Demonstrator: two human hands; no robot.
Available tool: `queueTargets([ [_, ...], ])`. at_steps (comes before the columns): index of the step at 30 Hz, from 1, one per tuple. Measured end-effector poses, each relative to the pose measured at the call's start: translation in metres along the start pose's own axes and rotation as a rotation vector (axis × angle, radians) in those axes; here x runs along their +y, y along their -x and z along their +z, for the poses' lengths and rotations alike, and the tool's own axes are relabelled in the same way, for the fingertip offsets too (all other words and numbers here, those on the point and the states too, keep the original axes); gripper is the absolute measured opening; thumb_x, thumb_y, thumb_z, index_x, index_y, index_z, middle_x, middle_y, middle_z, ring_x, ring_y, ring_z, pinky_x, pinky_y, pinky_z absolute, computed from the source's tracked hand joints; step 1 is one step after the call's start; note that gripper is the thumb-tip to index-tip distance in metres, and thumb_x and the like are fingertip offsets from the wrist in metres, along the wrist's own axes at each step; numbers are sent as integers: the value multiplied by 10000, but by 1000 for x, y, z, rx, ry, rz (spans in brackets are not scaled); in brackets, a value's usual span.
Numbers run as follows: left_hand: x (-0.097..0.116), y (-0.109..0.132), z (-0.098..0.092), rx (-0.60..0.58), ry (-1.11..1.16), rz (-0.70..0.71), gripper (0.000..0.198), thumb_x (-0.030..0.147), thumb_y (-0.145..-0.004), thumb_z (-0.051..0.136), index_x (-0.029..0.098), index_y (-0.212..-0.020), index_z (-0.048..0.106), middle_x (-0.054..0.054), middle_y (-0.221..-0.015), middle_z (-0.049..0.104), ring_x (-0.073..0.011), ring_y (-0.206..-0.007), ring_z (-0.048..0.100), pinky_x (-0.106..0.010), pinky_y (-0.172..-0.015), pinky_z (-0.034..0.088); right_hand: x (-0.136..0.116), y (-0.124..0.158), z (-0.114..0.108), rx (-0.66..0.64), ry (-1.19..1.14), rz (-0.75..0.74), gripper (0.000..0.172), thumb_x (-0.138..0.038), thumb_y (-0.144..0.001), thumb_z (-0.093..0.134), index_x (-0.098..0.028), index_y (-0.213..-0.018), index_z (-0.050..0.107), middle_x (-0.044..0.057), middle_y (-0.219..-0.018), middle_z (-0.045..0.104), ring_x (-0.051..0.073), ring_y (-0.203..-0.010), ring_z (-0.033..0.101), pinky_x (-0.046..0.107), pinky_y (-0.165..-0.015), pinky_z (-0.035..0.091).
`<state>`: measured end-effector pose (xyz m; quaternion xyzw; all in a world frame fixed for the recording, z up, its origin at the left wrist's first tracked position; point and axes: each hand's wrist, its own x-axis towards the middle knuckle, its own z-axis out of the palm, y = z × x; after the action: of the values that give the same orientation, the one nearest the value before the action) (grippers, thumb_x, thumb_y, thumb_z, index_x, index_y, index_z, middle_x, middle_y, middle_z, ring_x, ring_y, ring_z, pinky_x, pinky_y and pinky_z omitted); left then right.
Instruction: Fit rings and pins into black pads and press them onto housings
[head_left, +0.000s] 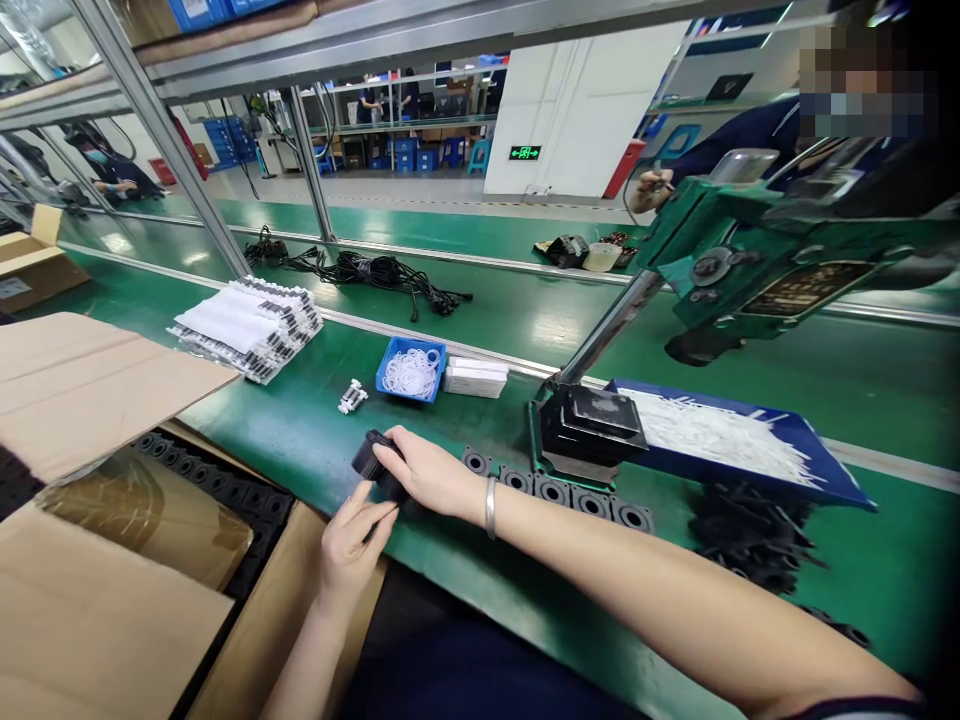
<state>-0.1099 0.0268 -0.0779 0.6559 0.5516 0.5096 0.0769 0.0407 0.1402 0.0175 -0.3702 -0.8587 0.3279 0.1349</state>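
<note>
My right hand (424, 470) wraps round a black cylindrical plastic part (367, 455), which is tilted above the green bench; the fingers cover much of it. Just below, my left hand (352, 540) has its thumb and fingers drawn together against the part's lower side. Whatever lies between those fingertips is too small to make out. A small white fitting (352, 397) lies on the bench beyond my hands. Near it, a blue tray (380, 385) contains white rings (411, 373). Square black parts with round holes (553, 490) stand in a row to the right.
A green press (750, 270) rises at right, its black base (596, 425) beside a blue bin (825, 480) of white strips. Open cardboard boxes (105, 380) flank my left side. Stacked white parts (247, 325) and black cables (382, 275) lie farther back. A co-worker's hand (651, 190) is across the bench.
</note>
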Motion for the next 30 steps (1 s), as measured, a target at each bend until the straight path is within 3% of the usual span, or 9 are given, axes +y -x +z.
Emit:
queueTargets([
  [2,-2,4,-10,-43,-4,-3,177,173,-878,645,242,-985,768,-108,-1170,722,-211,-891,730,-329,-840,594,0,5,1,19,149,-25,363,-477,-1036,362,-161,-1153,500,128,-1101,623,236,-943,639,341,-810,504],
  [4,-4,8,-19,-9,-39,-44,180,179,-887,627,234,-1013,743,-107,-1145,712,-237,-1011,697,-368,-906,572,1,8,9,18,284,-52,366,-475,-1010,432,-148,-1153,515,159,-1123,598,277,-979,618,370,-800,517],
  [8,-6,6,-30,1,-110,-123,374,219,-896,618,228,-1270,599,-133,-1292,597,-270,-1207,581,-474,-1040,493,2,12,30,-29,458,-102,365,-454,-968,521,-137,-1147,557,152,-1052,607,301,-927,605,364,-679,544],
  [11,-4,-2,-31,-118,-105,-131,510,225,-923,579,251,-1416,452,-140,-1464,450,-279,-1357,458,-508,-1120,417,-1,18,30,-33,523,-142,570,-505,-936,565,-117,-1343,473,170,-1115,600,321,-967,598,418,-719,559],
  [14,1,-12,-31,-228,-90,-130,576,240,-935,562,278,-1476,367,-127,-1549,351,-284,-1436,362,-521,-1170,347,-1,33,10,2,524,-209,762,-543,-900,611,-77,-1452,368,207,-1220,579,337,-1059,582,484,-835,552],
  [20,6,-28,-28,-409,-105,-112,591,296,-951,560,316,-1499,338,-110,-1616,255,-299,-1481,289,-525,-1192,310,21,84,-31,171,408,-218,500,-361,-916,645,-132,-1333,490,175,-1247,583,316,-1146,552,502,-961,519],
  [24,2,-36,-15,-419,-138,-60,592,343,-936,602,303,-1482,376,-119,-1579,343,-302,-1466,326,-516,-1177,345,32,101,-22,139,434,-186,359,-284,-935,618,-161,-1262,538,143,-1198,598,301,-1096,555,493,-932,518],
  [28,-4,-35,-6,-314,-155,-24,498,331,-936,611,251,-1409,479,-137,-1409,552,-279,-1336,516,-480,-1118,439,32,98,-6,106,472,-185,294,-240,-937,611,-154,-1215,568,140,-1217,595,306,-1103,544,487,-924,508],
  [30,-5,-30,-9,-276,-161,-12,448,308,-939,607,239,-1372,514,-137,-1373,586,-269,-1301,551,-463,-1101,460,31,95,-2,114,502,-188,253,-224,-943,595,-155,-1186,585,145,-1228,594,313,-1116,540,494,-933,500],
])
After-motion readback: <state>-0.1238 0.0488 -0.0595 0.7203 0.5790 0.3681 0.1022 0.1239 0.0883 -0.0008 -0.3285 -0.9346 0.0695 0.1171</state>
